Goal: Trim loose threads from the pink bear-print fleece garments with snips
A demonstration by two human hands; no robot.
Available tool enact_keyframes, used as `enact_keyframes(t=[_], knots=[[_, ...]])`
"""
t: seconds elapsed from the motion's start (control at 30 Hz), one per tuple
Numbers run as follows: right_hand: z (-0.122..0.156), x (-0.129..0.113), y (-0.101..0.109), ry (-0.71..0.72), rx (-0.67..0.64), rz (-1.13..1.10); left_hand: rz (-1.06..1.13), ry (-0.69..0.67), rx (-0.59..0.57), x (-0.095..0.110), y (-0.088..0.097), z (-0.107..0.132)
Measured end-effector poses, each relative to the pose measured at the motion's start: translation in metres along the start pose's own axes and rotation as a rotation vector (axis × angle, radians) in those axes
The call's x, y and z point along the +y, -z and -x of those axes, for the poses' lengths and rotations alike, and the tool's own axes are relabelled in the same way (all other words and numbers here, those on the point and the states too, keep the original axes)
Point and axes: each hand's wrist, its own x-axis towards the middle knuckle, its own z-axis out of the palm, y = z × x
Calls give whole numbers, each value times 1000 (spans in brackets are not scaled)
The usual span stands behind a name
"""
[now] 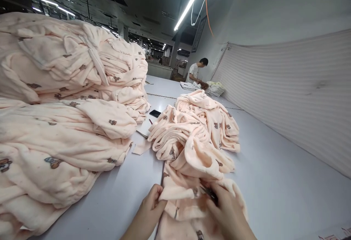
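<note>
My left hand (152, 203) pinches the edge of a pale pink fleece garment (181, 192) printed with small brown bears. In my right hand (229, 207) is a dark cutting tool that looks like thread snips (210, 193), its tip against the cloth; motion blur and my fingers hide part of it. The garment's near end runs down between my wrists and off the lower edge of the view. Just beyond my hands, more of the same fleece lies bunched in a loose heap (197, 123) on the pale table (274, 181).
Large piles of the same fleece (63, 134) rise on the left. A black phone (155, 113) and a thin metal tool (142, 134) lie between pile and heap. Farther back, a person (195, 72) bends over stacked cloth (215, 88). A striped fabric sheet (290, 90) hangs on the right.
</note>
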Motion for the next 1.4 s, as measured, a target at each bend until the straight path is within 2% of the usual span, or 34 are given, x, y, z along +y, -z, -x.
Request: enact_keyframes(t=[0.1,0.17,0.3,0.4,0.53,0.63,0.7,0.73,0.83,0.93,1.03,1.17,1.27,1.4], knots=[[17,12,9,13,127,-19,144,-72,30,6,-8,-7],[22,4,7,20,187,-118,155,-108,18,14,-16,-12],[14,-30,-6,57,102,-371,139,-201,-31,26,-30,-17],[0,-42,-15,54,17,-394,121,-224,-7,28,-34,-18],[-14,-33,-21,-25,140,-517,-68,-131,114,23,-44,-14],[-17,-22,-21,-54,209,-547,-96,11,50,14,-54,-14],[-16,-16,-20,-52,214,-533,34,43,47,9,-57,-17],[-15,-12,-20,-48,224,-496,108,28,89,8,-56,-18],[-12,2,-20,-5,234,-242,244,-81,219,7,-48,-21],[-9,10,-19,21,154,15,299,-177,265,7,-41,-20],[-1,1,-11,32,118,68,291,-208,273,6,-41,-18],[8,-27,-4,179,111,-25,268,-212,227,0,-42,-18],[8,-42,-13,277,125,25,229,-199,215,-4,-40,-18],[2,-46,-27,313,132,28,147,-217,160,-5,-36,-17]])
